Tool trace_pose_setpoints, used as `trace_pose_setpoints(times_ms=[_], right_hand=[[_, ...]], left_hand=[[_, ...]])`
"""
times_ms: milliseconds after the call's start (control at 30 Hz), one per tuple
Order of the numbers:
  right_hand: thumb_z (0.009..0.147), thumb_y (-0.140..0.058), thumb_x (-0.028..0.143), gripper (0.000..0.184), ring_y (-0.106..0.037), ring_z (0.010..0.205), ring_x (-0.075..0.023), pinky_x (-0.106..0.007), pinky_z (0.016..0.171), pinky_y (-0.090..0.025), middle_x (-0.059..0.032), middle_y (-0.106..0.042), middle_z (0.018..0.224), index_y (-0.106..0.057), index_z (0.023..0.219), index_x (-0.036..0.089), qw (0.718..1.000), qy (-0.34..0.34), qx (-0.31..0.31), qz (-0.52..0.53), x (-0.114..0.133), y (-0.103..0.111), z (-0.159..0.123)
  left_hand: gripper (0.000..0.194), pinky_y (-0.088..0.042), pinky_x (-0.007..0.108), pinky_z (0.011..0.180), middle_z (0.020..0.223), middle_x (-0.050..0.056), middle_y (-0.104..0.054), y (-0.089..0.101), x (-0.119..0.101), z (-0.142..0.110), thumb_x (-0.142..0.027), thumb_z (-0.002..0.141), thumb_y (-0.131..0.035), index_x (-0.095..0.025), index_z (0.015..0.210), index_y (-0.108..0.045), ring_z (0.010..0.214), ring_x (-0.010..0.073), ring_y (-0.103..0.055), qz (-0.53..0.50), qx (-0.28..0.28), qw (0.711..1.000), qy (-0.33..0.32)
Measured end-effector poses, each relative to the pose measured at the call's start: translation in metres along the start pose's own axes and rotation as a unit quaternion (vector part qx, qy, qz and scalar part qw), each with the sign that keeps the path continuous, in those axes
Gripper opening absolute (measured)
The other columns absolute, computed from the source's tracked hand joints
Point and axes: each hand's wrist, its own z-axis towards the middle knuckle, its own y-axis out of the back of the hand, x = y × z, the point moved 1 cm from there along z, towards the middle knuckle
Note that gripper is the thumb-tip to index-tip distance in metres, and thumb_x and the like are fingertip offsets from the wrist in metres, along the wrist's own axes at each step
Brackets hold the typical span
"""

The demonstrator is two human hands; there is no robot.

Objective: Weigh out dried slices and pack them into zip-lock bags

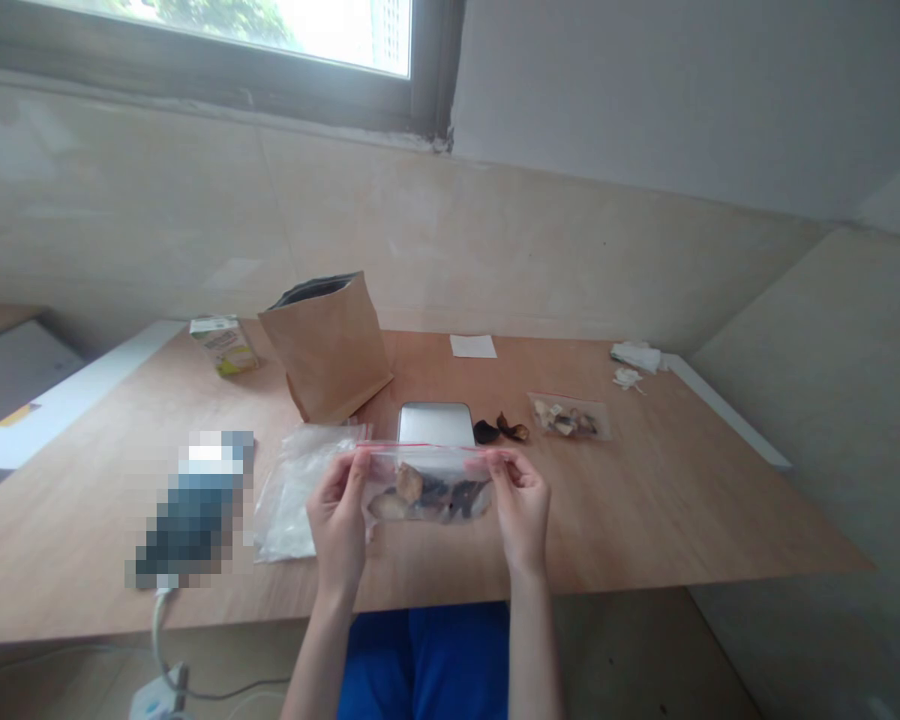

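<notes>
A clear zip bag [427,487] with a red seal strip hangs between my two hands over the near edge of the wooden table [645,520]. It holds several brown and dark dried pieces. My left hand [339,515] pinches the bag's top left corner. My right hand [520,505] pinches its top right corner. Both hands have fingers pressed together on the seal.
A pile of empty clear bags [300,490] lies left of my hands. Behind the held bag sits a small metal scale [436,424], two dark dried pieces [499,431] and a filled small bag [568,417]. An open brown paper bag [330,347], a carton [224,344] and paper slips [473,346] stand farther back.
</notes>
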Motion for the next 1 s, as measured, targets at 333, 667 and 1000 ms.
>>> trace_pose_setpoints(times_ms=[333,667,1000], right_hand=[[0.087,-0.043,0.052,0.041,-0.068,0.074,-0.0195,-0.028,0.071,-0.051,-0.0075,-0.072,0.077,-0.064,0.080,0.017,0.991,0.076,0.003,-0.107,-0.002,0.001,0.001],[0.087,-0.041,0.054,0.041,-0.063,0.061,-0.0167,-0.026,0.062,-0.049,-0.0051,-0.067,0.066,-0.057,0.077,0.018,0.984,0.097,-0.071,-0.131,-0.007,-0.006,-0.003],[0.089,-0.040,0.052,0.037,-0.064,0.065,-0.0166,-0.027,0.067,-0.050,-0.0039,-0.067,0.070,-0.055,0.082,0.019,0.994,0.087,-0.002,-0.063,-0.009,-0.008,-0.003]], left_hand=[[0.032,-0.044,0.021,0.062,0.071,0.001,-0.065,0.000,0.004,0.001,-0.046,0.080,-0.056,-0.017,0.081,-0.067,0.068,0.0129,-0.058,0.007,-0.012,1.000,0.004],[0.030,-0.045,0.024,0.065,0.075,0.002,-0.065,0.001,0.001,-0.003,-0.046,0.083,-0.051,-0.018,0.080,-0.063,0.071,0.0150,-0.060,0.106,-0.016,0.993,-0.054],[0.034,-0.044,0.021,0.062,0.068,0.000,-0.060,-0.003,0.003,-0.001,-0.050,0.080,-0.054,-0.018,0.076,-0.059,0.064,0.0119,-0.055,0.013,-0.016,1.000,-0.007]])
